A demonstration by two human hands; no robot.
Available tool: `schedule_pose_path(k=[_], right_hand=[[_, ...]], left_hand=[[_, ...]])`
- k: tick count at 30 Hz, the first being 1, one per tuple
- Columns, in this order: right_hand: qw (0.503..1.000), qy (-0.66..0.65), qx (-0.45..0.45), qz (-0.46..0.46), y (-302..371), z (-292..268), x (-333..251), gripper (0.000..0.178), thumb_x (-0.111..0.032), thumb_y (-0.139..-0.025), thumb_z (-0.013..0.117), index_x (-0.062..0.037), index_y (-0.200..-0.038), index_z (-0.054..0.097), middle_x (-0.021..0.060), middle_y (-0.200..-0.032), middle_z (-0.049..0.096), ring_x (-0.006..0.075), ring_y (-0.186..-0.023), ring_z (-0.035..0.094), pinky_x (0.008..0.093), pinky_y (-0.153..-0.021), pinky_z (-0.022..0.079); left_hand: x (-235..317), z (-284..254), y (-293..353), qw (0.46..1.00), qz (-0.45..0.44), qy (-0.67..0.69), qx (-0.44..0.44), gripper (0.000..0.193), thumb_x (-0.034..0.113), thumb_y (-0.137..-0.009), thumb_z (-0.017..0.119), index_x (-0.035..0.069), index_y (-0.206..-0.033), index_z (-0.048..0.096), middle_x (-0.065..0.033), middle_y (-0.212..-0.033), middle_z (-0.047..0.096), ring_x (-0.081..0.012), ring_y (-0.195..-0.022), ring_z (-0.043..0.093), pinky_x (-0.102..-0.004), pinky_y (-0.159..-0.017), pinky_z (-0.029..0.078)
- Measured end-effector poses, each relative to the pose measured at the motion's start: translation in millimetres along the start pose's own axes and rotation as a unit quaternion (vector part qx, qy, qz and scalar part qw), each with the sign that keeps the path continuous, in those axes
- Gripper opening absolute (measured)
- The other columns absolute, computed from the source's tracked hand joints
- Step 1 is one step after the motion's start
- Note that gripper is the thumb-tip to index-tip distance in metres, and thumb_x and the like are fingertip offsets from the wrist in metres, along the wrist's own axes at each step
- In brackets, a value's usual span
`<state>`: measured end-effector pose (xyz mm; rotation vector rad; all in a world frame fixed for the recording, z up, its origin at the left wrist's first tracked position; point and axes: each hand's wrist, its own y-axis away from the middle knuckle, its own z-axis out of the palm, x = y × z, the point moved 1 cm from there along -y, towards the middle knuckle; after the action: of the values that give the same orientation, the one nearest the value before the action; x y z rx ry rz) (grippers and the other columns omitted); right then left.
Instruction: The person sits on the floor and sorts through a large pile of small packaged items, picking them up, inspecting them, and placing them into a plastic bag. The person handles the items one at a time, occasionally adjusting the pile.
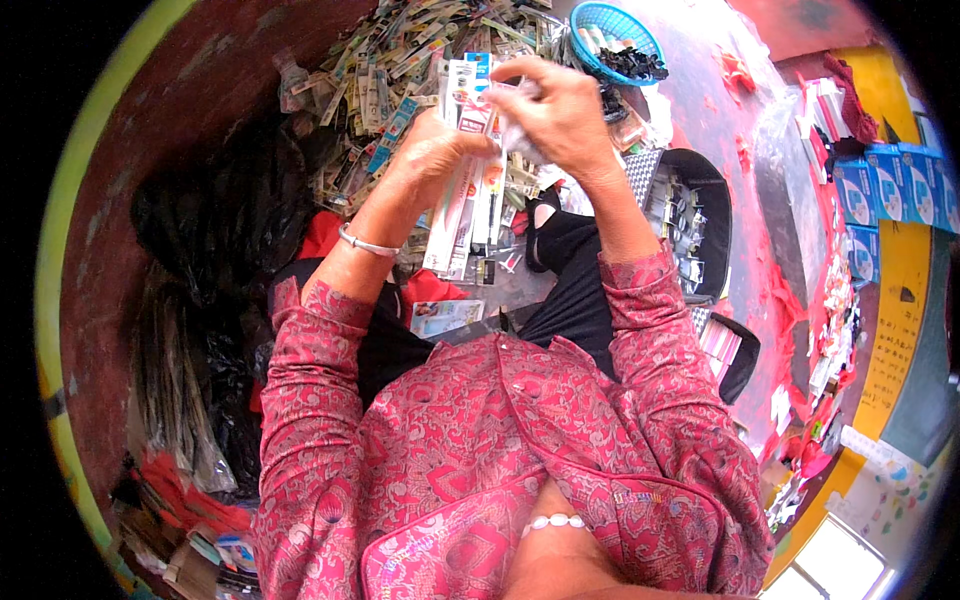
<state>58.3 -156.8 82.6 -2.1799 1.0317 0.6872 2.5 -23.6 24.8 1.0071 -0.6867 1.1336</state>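
Left grip: I see my left hand closed round a stack of long white packs, fingers wrapped behind them, just above frame centre.
Right grip: my right hand is curled shut on a crumpled clear bag at the top of the packs, knuckles toward the camera, thumb side low.
Packs: they hang nearly upright, top ends by the right hand, lower ends toward my lap; I cannot tell how many there are.
Left arm: bent, forearm rising from lower left to centre, a silver bangle on the wrist, red patterned sleeve below it.
Right arm: forearm climbing from the right sleeve toward upper centre, wrist cocked inward over the packs.
Pile: a heap of small packs spreads across the upper centre, behind both hands.
Basket: a blue basket sits at top centre-right, beside the heap.
Tray: a black tray of small parts lies right of centre, near my right forearm.
Black bag: a black plastic bag lies at left.
Boxes: blue boxes stand at the right edge.
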Motion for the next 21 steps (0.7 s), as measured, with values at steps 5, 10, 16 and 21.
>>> schedule_pose_path(k=[5,10,16,21], right_hand=[[0.995,0.061,-0.074,0.040,4,7,2,0.033,-0.030,-0.064,0.069,-0.0050,-0.084,0.062,0.0125,-0.073,0.061,0.0187,-0.067,0.060,0.0291,-0.064,0.046],[0.992,-0.085,-0.084,0.036,3,7,18,0.022,-0.018,-0.066,0.069,-0.0011,-0.076,0.060,0.0043,-0.067,0.059,0.0084,-0.065,0.053,0.0250,-0.062,0.044],[0.955,-0.261,-0.080,0.118,3,2,27,0.017,-0.013,-0.063,0.068,-0.0007,-0.071,0.059,0.0052,-0.069,0.059,0.0098,-0.064,0.053,0.0239,-0.061,0.042],[0.900,-0.399,-0.102,0.144,-2,-10,35,0.010,-0.004,-0.071,0.063,-0.0015,-0.078,0.056,0.0084,-0.080,0.060,0.0135,-0.067,0.060,0.0253,-0.055,0.052]], left_hand=[[-4,2,0,0.999,0.013,0.019,-0.028,0.032,-0.006,-0.058,0.055,-0.002,-0.090,0.054,-0.0058,-0.080,0.057,-0.0154,-0.067,0.056,-0.0280,-0.061,0.047],[-2,5,1,0.991,-0.033,0.104,-0.077,0.037,-0.004,-0.059,0.060,-0.002,-0.095,0.051,-0.0060,-0.079,0.057,-0.0155,-0.065,0.058,-0.0285,-0.059,0.049],[2,5,8,0.930,-0.131,0.313,-0.143,0.037,0.011,-0.075,0.058,-0.001,-0.108,0.048,-0.0123,-0.090,0.060,-0.0192,-0.073,0.063,-0.0281,-0.063,0.054],[0,1,5,0.928,-0.117,0.298,-0.189,0.045,0.021,-0.078,0.054,-0.004,-0.113,0.042,-0.0211,-0.091,0.059,-0.0232,-0.070,0.063,-0.0290,-0.061,0.055]])
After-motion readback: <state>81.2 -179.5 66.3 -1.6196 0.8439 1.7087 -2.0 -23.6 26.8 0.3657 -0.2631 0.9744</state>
